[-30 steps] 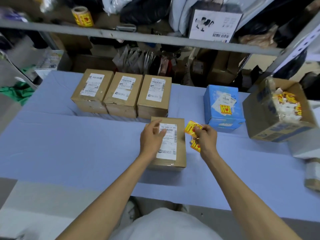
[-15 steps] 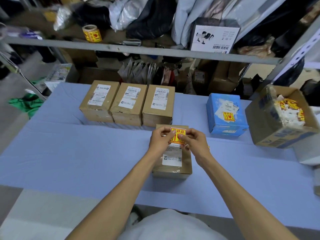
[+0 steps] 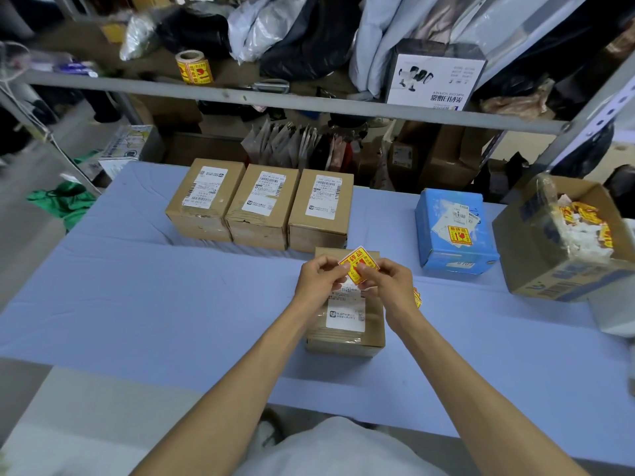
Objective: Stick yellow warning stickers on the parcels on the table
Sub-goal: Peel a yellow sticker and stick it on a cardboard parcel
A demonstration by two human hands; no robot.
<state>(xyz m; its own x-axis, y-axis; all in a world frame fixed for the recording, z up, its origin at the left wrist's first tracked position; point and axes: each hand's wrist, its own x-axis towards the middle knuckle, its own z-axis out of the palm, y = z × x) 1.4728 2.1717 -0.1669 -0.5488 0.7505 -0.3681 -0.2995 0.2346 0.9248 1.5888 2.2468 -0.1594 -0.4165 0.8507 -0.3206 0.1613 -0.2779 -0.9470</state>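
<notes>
Your arms are bare from the bottom edge of the view up to the wrists: no sleeves, no watch, no bands or gloves. Left hand (image 3: 318, 280) and right hand (image 3: 388, 281) carry no rings that can be made out; fingers (image 3: 366, 269) are bare, nails short. Low centre, between the forearms, you wear a pale grey-white garment, plain, with soft folds. No print or marking on it.

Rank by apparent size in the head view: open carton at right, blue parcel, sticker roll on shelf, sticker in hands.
1. open carton
2. blue parcel
3. sticker roll and held sticker: look alike, and the roll sits farther off, so unranked. Left hand and right hand pinch the sticker.
</notes>
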